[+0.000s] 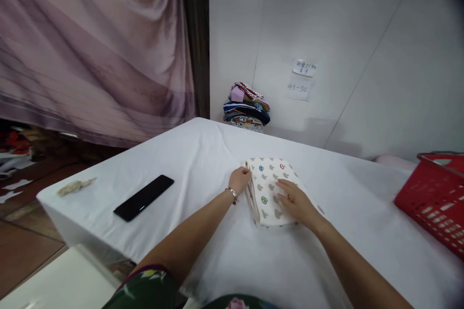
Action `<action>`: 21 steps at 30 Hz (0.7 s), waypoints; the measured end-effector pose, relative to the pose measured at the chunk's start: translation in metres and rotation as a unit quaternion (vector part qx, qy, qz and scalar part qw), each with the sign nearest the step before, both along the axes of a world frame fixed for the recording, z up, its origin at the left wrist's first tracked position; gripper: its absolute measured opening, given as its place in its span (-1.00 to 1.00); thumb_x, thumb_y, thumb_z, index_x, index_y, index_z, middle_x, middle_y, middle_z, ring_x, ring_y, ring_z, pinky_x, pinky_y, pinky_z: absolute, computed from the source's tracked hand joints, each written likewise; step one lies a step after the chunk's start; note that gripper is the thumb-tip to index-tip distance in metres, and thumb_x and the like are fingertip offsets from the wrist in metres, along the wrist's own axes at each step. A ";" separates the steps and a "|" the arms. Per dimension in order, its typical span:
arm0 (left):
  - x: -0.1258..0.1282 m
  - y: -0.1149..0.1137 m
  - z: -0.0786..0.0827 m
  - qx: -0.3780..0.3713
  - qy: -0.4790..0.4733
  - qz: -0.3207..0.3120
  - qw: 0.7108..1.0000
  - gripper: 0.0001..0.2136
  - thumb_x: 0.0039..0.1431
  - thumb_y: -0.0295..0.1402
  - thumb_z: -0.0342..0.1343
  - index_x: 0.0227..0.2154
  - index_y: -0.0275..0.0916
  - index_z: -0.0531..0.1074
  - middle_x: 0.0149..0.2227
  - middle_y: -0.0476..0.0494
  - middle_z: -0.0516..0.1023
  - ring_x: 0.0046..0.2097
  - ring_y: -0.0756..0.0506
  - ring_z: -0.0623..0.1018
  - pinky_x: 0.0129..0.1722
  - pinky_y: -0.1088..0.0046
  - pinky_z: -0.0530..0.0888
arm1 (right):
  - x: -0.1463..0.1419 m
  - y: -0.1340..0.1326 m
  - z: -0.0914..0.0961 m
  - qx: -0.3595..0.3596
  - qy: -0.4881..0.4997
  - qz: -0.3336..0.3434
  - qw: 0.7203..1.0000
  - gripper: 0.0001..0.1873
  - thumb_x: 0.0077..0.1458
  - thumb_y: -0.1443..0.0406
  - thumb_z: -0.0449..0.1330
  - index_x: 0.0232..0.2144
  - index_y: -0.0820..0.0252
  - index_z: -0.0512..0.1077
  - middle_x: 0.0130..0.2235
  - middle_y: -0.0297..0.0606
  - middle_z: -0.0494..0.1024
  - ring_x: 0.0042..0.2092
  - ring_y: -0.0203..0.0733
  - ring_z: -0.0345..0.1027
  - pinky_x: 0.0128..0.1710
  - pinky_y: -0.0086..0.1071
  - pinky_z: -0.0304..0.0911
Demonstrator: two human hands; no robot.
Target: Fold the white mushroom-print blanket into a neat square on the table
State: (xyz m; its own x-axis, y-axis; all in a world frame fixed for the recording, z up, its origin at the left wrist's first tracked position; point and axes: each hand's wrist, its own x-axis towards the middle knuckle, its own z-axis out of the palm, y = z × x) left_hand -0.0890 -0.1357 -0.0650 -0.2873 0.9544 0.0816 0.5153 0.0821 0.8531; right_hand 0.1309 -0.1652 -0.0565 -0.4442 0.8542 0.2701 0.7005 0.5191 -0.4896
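A folded white cloth (267, 176) printed with grey and coloured mouse-head shapes lies in the middle of the white table (203, 154). My left hand (239, 179) is closed on the cloth's left edge, fingers curled around the folded layers. My right hand (295, 199) lies flat on top of the cloth's right part, fingers stretched out and pressing down.
A black phone (143, 197) lies on the table to the left, with a small crumpled beige scrap (74, 186) near the left edge. A stack of folded clothes (246, 106) sits at the far wall. A red plastic basket (433, 198) stands at the right.
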 end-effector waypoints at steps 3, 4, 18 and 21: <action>-0.002 0.020 -0.004 -0.019 0.003 0.021 1.000 -0.88 0.04 -0.33 0.09 -0.39 -0.25 0.44 -0.29 -0.15 0.56 -0.22 -0.09 0.51 -0.25 0.47 0.35 | -0.032 0.000 -0.003 -0.029 -0.047 0.041 0.998 -0.50 0.13 0.13 -0.02 0.08 0.19 0.27 0.17 -0.10 0.22 0.21 -0.02 0.01 0.17 -0.05 -0.05; -0.002 0.025 -0.006 -0.026 0.005 0.029 0.999 -0.84 0.03 -0.29 0.10 -0.36 -0.26 0.43 -0.27 -0.17 0.55 -0.21 -0.10 0.51 -0.25 0.46 0.34 | -0.039 -0.002 -0.005 -0.036 -0.063 0.062 0.995 -0.49 0.13 0.12 -0.03 0.10 0.19 0.25 0.19 -0.10 0.20 0.22 -0.01 -0.02 0.17 -0.04 -0.07; -0.001 0.047 -0.018 -0.029 0.032 0.043 0.998 -0.71 0.06 -0.15 0.02 -0.62 -0.23 0.35 -0.55 -0.06 0.45 -0.43 -0.06 0.43 -0.44 0.47 0.22 | -0.062 -0.050 -0.022 0.018 -0.139 0.152 0.978 -0.40 0.10 0.10 0.07 0.17 0.12 0.13 0.29 -0.03 -0.14 0.28 0.10 -0.35 0.19 0.07 -0.23; -0.005 0.048 -0.026 -0.042 0.012 0.045 0.998 -0.74 0.04 -0.19 0.04 -0.62 -0.24 0.38 -0.54 -0.08 0.47 -0.42 -0.06 0.45 -0.45 0.48 0.23 | -0.064 -0.052 -0.027 0.032 -0.143 0.165 0.975 -0.39 0.06 0.19 0.14 0.16 0.11 0.14 0.29 -0.04 -0.16 0.28 0.12 -0.34 0.19 0.07 -0.22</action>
State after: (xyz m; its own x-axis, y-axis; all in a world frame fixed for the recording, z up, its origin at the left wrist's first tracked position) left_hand -0.0937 -0.0877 -0.0913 -0.3718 0.9283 0.0102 0.5223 0.2001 0.8289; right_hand 0.0671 -0.2170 -0.0836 -0.7575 0.6368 0.1437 0.5926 0.7631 -0.2578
